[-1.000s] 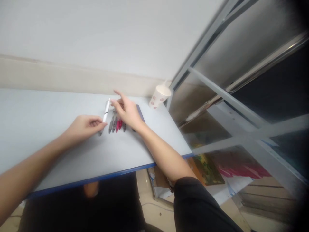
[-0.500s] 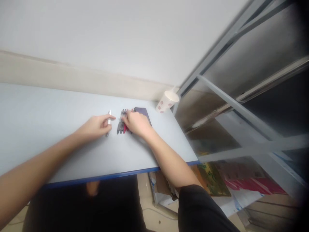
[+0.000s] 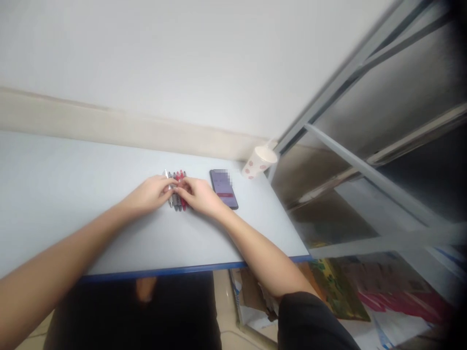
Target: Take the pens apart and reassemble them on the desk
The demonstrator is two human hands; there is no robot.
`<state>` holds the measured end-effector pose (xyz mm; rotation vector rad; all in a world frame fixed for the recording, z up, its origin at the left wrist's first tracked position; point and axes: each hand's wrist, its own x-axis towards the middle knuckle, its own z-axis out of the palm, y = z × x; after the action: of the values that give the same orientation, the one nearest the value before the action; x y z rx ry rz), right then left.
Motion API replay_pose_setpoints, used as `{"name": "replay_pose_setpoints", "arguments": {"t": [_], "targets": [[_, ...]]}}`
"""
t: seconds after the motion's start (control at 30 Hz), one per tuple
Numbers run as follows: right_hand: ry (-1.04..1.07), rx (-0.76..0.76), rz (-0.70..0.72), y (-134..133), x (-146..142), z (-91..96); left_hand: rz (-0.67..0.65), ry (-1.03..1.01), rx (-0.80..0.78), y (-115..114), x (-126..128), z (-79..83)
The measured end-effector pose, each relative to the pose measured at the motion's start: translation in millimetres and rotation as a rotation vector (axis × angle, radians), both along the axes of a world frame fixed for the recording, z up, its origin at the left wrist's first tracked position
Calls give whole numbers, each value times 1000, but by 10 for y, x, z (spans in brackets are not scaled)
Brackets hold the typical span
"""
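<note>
Several pens lie side by side on the table, pressed between my two hands. A white pen point(image 3: 170, 200) forms the left end of the row, with grey pens point(image 3: 175, 203) beside it and red pens point(image 3: 184, 204) toward the right. My left hand point(image 3: 151, 193) is closed at the white pen, thumb and forefinger reaching over the row. From the other side my right hand point(image 3: 200, 194) grips the row, its fingertips meeting those of the left. The fingers cover the pens' middles, and my right hand hides part of the right end.
A phone point(image 3: 220, 183) with its screen lit lies right of my right hand. Beyond it, a paper cup point(image 3: 257, 163) with red marks stands by the wall. The table point(image 3: 91, 170) ends at a blue front edge; a metal-framed glass panel point(image 3: 350, 160) borders its right side.
My left hand has brought the white pen right, against the other pens. My right hand has shifted left with the row, away from the phone, which now shows fully. The view has tilted slightly.
</note>
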<state>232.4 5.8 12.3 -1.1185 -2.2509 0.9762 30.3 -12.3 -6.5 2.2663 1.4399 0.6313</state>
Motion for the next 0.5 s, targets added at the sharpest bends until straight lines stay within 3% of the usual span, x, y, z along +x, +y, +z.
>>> {"name": "replay_pose_setpoints", "arguments": {"t": [0.13,0.27,0.5], "targets": [[141,-121,20,16,-22,-76,45,23,-32,15,-53,45],[256,-136,102,63,-34,-148,18,-53,-58,-4,-64,99],[240,-112,3,121,-12,-123,-21,-11,-15,-21,-47,78]]}}
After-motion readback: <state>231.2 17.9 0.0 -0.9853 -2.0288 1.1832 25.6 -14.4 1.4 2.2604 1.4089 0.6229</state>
